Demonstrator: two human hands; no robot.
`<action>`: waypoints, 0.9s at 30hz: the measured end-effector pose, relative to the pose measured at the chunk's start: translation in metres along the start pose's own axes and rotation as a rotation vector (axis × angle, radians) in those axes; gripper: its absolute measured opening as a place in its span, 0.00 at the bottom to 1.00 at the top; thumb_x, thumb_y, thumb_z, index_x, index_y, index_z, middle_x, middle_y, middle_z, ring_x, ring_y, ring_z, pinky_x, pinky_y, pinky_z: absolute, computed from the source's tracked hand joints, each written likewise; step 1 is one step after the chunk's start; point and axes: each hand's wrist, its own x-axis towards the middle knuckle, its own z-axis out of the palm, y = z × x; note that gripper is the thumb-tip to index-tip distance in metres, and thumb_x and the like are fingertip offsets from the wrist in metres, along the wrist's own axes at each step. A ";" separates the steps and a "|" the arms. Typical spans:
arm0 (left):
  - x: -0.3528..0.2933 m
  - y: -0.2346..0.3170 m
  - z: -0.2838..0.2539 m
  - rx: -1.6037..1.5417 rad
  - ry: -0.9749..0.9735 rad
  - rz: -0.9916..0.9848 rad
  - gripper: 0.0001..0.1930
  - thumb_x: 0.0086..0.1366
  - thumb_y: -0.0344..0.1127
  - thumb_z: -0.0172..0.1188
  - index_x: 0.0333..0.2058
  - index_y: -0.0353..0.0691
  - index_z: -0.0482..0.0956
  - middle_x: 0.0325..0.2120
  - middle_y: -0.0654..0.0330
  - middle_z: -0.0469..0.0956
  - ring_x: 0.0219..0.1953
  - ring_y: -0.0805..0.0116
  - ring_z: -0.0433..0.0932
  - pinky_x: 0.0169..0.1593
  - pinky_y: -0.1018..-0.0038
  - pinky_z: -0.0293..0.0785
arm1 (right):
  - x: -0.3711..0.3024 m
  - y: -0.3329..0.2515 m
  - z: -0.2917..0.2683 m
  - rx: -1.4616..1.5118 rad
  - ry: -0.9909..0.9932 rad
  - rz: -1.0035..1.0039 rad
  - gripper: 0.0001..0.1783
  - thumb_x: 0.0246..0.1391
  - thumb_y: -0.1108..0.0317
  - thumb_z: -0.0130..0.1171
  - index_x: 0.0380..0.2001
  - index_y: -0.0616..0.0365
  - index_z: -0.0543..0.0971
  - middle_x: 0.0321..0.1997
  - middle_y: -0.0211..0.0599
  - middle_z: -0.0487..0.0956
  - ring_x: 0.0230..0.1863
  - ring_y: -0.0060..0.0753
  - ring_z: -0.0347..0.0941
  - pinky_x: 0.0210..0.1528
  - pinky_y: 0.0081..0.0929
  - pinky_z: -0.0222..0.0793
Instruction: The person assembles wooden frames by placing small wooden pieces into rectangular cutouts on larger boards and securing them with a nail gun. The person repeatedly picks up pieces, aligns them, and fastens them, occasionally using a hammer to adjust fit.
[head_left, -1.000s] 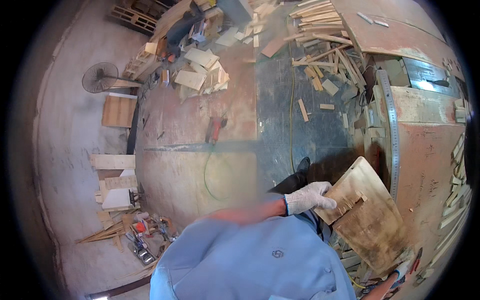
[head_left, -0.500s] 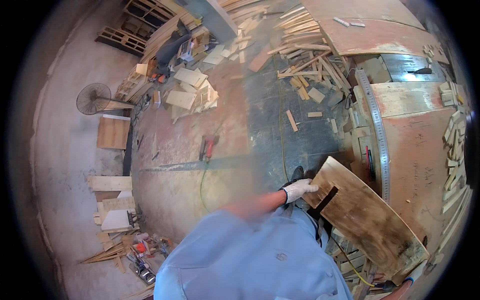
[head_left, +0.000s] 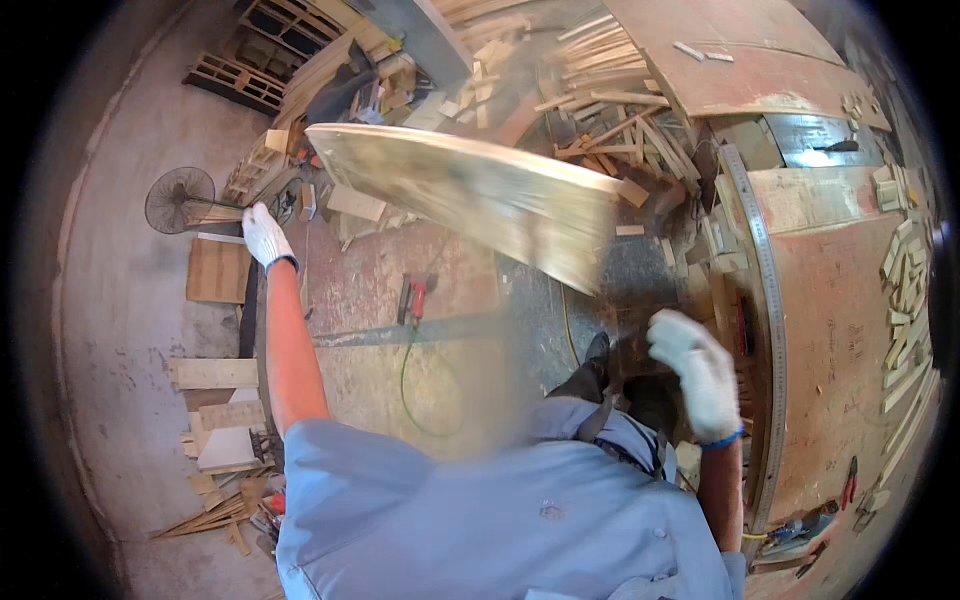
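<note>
A wide plywood board [head_left: 470,195], blurred by motion, hangs tilted in the air over the floor in front of me. Neither of my hands touches it. My left hand [head_left: 266,237], in a white knitted glove, is stretched far out to the left, near the standing fan, with its fingers extended and nothing held. Close to the bench edge on the right is my right hand [head_left: 697,372], also gloved, its fingers loosely spread, slightly smeared and holding nothing.
A red and black tool [head_left: 416,297] with a green hose lies on the floor. Wood offcuts [head_left: 640,130] are heaped ahead. On the right, the workbench [head_left: 830,350] carries a long metal ruler [head_left: 763,290], wood strips and red-handled pliers [head_left: 850,483]. A fan [head_left: 180,199] stands left.
The board has left both hands and moved from beside the bench up and forward-left into the air. My left arm has swung far left; my right hand has come forward and inward.
</note>
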 end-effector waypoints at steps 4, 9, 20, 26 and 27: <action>-0.090 -0.158 0.029 0.574 -0.619 0.517 0.10 0.69 0.33 0.54 0.28 0.40 0.79 0.29 0.47 0.80 0.33 0.53 0.80 0.38 0.54 0.75 | -0.001 0.050 0.014 -0.159 -0.120 0.199 0.22 0.66 0.69 0.49 0.56 0.70 0.81 0.54 0.45 0.85 0.53 0.36 0.81 0.58 0.34 0.77; -0.375 -0.153 0.102 0.408 -1.729 0.308 0.17 0.76 0.42 0.48 0.49 0.43 0.84 0.49 0.46 0.82 0.51 0.50 0.81 0.56 0.53 0.74 | -0.052 0.119 -0.044 -0.758 0.287 0.331 0.21 0.68 0.62 0.52 0.50 0.69 0.84 0.45 0.42 0.85 0.46 0.29 0.81 0.50 0.29 0.77; -0.545 0.171 0.109 -0.464 -2.175 -0.013 0.21 0.73 0.40 0.57 0.56 0.30 0.82 0.50 0.53 0.84 0.49 0.66 0.83 0.55 0.70 0.79 | -0.273 0.097 -0.161 -0.718 1.423 0.439 0.20 0.66 0.57 0.58 0.51 0.61 0.85 0.53 0.52 0.86 0.58 0.51 0.81 0.61 0.39 0.74; -0.539 0.273 0.121 -0.501 -1.999 0.384 0.19 0.74 0.37 0.57 0.55 0.29 0.82 0.50 0.53 0.85 0.50 0.66 0.83 0.57 0.70 0.78 | -0.352 0.131 -0.201 -0.689 1.799 0.423 0.22 0.62 0.56 0.64 0.52 0.59 0.84 0.53 0.54 0.85 0.57 0.57 0.81 0.60 0.43 0.75; -0.543 0.294 0.110 -0.522 -1.963 0.462 0.18 0.75 0.36 0.57 0.55 0.29 0.82 0.50 0.53 0.85 0.51 0.66 0.83 0.58 0.69 0.77 | -0.366 0.137 -0.214 -0.735 1.845 0.427 0.22 0.62 0.56 0.64 0.53 0.60 0.84 0.53 0.55 0.85 0.57 0.57 0.80 0.60 0.44 0.75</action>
